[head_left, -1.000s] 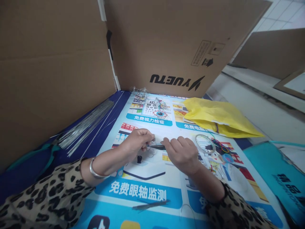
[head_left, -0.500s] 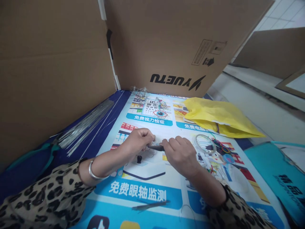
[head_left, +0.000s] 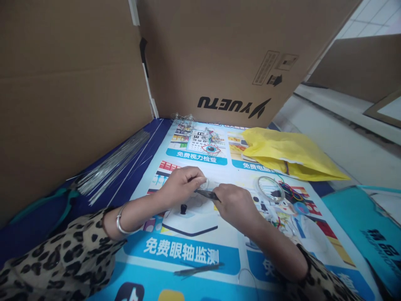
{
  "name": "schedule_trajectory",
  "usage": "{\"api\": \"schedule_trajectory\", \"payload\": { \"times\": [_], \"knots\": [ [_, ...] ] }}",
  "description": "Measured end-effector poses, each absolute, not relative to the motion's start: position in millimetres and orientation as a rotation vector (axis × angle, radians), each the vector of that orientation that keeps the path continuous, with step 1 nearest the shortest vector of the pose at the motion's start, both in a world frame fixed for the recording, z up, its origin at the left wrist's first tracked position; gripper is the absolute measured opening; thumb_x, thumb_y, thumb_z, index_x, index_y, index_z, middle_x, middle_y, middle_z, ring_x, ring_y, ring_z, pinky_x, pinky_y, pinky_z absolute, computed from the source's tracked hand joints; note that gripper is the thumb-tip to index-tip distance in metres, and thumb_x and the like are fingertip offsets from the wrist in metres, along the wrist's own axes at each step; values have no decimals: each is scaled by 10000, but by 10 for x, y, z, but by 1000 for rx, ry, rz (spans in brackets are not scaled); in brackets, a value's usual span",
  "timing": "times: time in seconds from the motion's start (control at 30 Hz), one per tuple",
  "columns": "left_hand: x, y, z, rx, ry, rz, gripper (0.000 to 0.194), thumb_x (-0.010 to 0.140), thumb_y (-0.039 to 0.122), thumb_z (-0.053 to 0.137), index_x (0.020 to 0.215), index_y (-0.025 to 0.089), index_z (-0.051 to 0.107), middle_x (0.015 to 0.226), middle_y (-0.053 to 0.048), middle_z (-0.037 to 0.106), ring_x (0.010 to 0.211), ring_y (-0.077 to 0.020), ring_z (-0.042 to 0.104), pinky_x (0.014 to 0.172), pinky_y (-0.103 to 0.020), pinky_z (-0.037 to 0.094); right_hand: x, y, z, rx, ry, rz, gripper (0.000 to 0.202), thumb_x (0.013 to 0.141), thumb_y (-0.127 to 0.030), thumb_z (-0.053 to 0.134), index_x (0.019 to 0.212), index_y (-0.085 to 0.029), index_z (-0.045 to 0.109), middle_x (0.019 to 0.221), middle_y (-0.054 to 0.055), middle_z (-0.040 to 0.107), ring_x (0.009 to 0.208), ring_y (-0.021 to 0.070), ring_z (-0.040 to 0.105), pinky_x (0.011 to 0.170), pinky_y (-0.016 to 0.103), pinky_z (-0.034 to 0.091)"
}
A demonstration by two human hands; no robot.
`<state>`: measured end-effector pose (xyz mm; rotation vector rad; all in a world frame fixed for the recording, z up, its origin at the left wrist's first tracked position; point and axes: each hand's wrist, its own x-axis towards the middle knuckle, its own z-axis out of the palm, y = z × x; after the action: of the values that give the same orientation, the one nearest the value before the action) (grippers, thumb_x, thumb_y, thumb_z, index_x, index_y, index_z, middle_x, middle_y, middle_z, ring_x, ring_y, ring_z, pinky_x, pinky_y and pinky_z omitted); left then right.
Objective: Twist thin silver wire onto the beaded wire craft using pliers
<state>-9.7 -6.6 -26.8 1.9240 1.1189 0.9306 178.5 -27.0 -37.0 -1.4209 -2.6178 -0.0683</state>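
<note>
My left hand (head_left: pixel 183 184) is closed in a pinch over the poster, its thumb pressed against the index finger. A fine wire (head_left: pixel 206 182) curls up in a small loop beside those fingertips. My right hand (head_left: pixel 238 207) is wrapped around dark needle-nose pliers (head_left: pixel 207 194). Their tapered jaws point left and reach the left fingertips; the handles are hidden in the palm. Whether the jaws grip the wire is too small to tell.
Cardboard panels (head_left: pixel 238 54) stand behind and left. Straight wires (head_left: pixel 114 165) lie left, near teal-handled pliers (head_left: pixel 44 205). A yellow bag (head_left: pixel 288 150), a clear ring (head_left: pixel 271 188), coloured cords (head_left: pixel 293 192) and a teal pouch (head_left: pixel 360 234) are right. Thin dark pieces (head_left: pixel 199 269) lie in front.
My right hand has tilted, so the pliers' jaws now slope down to the right. My left thumb has stretched further right, and the wire loop shows more clearly beside it.
</note>
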Motion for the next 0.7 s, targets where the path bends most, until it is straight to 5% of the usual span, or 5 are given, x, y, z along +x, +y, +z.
{"api": "schedule_trajectory", "payload": {
  "times": [0.43, 0.7],
  "knots": [
    [-138, -46, -196, 2365, 866, 742, 233, 877, 213, 409, 729, 143, 575, 703, -19, 587, 692, -123, 512, 631, -226, 369, 1816, -261, -275, -1498, -2690, 379, 249, 840, -378, 504, 709, -188, 599, 729, 17, 647, 660, 153, 568, 539, 242, 269],
    [-165, -1, -156, 1869, 1185, 943, 210, 809, 276, 486, 659, 149, 560, 627, 14, 535, 582, -96, 476, 558, -205, 362, 1832, -177, -391, -1319, -2581, 312, 178, 842, -304, 505, 755, -179, 596, 770, 31, 605, 738, 156, 545, 627, 247, 351]
  ]
}}
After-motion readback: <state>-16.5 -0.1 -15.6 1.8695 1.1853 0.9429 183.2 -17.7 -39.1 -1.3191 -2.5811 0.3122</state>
